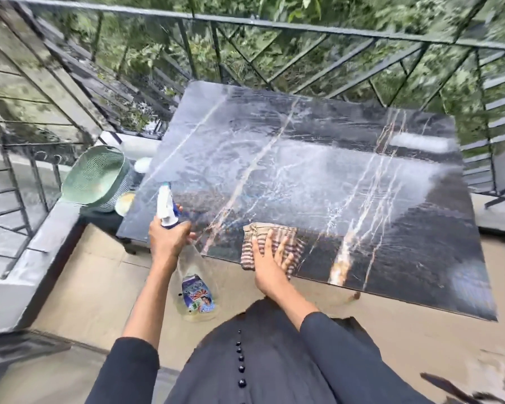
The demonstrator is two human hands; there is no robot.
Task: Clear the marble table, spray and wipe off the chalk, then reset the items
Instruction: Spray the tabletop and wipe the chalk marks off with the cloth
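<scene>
Looking down from the head view, your left hand (169,242) sits just off the near left corner of the counter (391,228). Its fingers (190,236) are curled tight round the neck of the spray bottle (197,293), right under the white and blue trigger head. The nozzle end points up and away over the marble. The clear body with its blue label hangs down toward you, above the tiled floor (99,281). The bottle touches nothing but that hand.

Your right hand (267,266) lies flat on the striped cloth (255,233), gripping nothing. Its fingers (271,240) are straight and spread, pressing the cloth onto the counter near the front edge. The cloth is folded, and its far edge and right side show past your fingertips. It lies to the right of the bottle, near it but apart from it.

The counter is dark marble with pale veins, and whitish smears (318,167) run in blurred streaks across its middle.

Beyond the counter's left edge and lower down, a green mesh basket (96,176) is tilted with its opening toward you. Two round pale things beside it are too blurred to identify. A metal railing (274,24) stands behind the counter, with foliage beyond it.
</scene>
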